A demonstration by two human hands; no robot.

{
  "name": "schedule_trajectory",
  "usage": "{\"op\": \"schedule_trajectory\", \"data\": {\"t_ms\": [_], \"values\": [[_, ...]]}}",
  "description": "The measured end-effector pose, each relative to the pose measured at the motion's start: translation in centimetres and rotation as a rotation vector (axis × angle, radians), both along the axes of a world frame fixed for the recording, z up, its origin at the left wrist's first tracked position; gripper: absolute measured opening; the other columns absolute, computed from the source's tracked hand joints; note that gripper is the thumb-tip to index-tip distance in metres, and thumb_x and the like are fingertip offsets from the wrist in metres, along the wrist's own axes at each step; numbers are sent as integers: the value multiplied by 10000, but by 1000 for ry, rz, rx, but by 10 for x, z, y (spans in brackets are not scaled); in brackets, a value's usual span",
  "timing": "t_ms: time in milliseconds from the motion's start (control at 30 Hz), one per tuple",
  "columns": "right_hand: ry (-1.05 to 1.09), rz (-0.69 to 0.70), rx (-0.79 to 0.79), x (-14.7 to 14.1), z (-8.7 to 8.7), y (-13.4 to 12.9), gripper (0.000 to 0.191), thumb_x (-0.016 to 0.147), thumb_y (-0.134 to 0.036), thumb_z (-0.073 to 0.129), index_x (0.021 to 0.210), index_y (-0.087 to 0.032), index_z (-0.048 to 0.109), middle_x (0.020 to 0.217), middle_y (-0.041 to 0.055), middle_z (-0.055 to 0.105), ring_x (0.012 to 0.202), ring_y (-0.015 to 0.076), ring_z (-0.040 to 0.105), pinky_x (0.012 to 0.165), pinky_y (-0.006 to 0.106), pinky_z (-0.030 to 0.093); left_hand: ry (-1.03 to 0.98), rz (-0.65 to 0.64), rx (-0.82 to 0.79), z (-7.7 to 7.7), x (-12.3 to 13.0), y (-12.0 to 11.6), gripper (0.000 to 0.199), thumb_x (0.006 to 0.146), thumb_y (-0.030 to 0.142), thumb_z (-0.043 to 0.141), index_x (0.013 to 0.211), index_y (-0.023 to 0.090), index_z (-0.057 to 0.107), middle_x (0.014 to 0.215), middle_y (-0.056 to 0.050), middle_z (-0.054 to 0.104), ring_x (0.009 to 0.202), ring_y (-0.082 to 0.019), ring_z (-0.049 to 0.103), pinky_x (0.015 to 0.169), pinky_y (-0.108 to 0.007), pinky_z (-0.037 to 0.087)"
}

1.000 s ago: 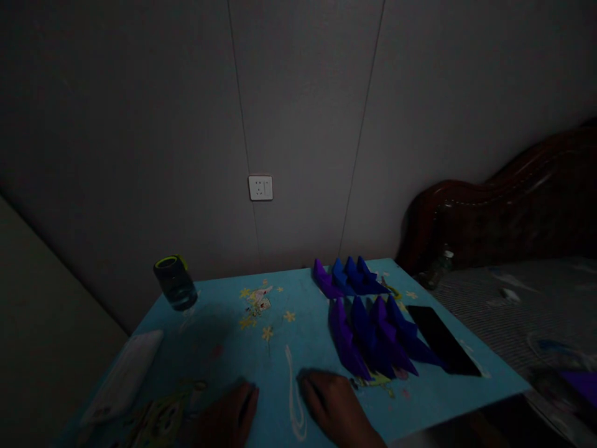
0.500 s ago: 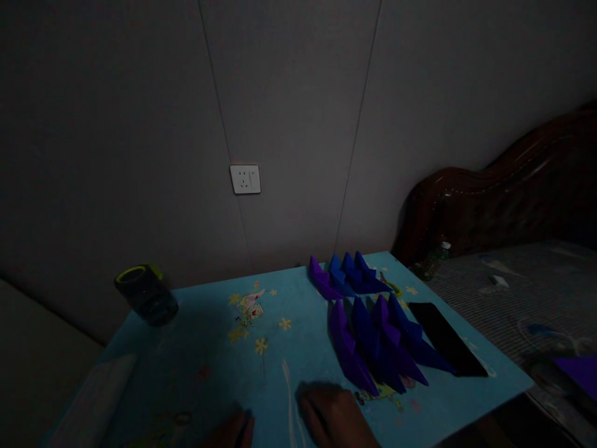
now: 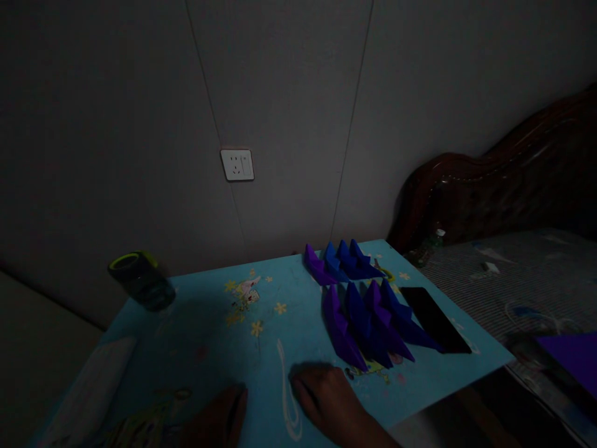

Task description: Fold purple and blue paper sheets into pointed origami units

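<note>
Rested left hand [image 3: 218, 418], right hand [image 3: 323, 397] by desk's [image 3: 301, 305] near edge, curled, apparently empty; seemingly paused near paper boats [image 3: 366, 326]; needed uncurling next

- Left hand [image 3: 219, 414]: very dark, cut off by the bottom edge; its palm, and anything in it, cannot be made out.
- Right hand [image 3: 321, 395]: fingers curled under, palm hidden; the forearm runs out of the bottom edge.
- Front row of folded paper boats [image 3: 366, 323]: overlapping, each partly covering its neighbor and one covering part of a flat black slab [image 3: 433, 314].
- Yellow-handled object [image 3: 388, 274]: partly behind the back row of boats [image 3: 336, 267], too small to identify.
- Purple sheet [image 3: 573, 358] and wooden headboard [image 3: 508, 193]: cut off by the right edge.
</note>
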State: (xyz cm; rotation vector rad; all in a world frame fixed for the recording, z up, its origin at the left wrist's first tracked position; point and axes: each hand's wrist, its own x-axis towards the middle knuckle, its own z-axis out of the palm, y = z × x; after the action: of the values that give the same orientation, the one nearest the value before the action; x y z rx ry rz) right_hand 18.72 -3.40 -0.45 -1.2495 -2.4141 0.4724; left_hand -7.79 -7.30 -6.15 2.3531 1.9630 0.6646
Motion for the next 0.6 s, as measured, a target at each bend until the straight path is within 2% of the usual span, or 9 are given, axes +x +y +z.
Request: {"op": "schedule_trajectory", "data": {"t_ms": [200,333,600], "values": [[54,-52,-3,-2,2,-1,245,978,-234,435,799,-220,602,742,-10,690,675,137,657,625,230,375,-34,-3,17,20,12,0,347,954,409,371,841,289,676,784,19,772,650,-159,718,626,-218,553],[51,-49,7,-2,2,-1,239,977,-232,436,807,-218,604,740,-9,687,665,138,656,623,235,374,11,-34,27,28,15,-1,406,978,429,325,839,272,672,775,1,766,666,-152,717,633,-208,546],[-3,-25,1,-1,2,0,203,957,-195,457,812,-217,598,766,-10,693,689,137,660,641,232,371,99,15,10,14,12,-1,330,970,397,393,918,263,690,840,6,779,693,-157,739,622,-212,557]]}}
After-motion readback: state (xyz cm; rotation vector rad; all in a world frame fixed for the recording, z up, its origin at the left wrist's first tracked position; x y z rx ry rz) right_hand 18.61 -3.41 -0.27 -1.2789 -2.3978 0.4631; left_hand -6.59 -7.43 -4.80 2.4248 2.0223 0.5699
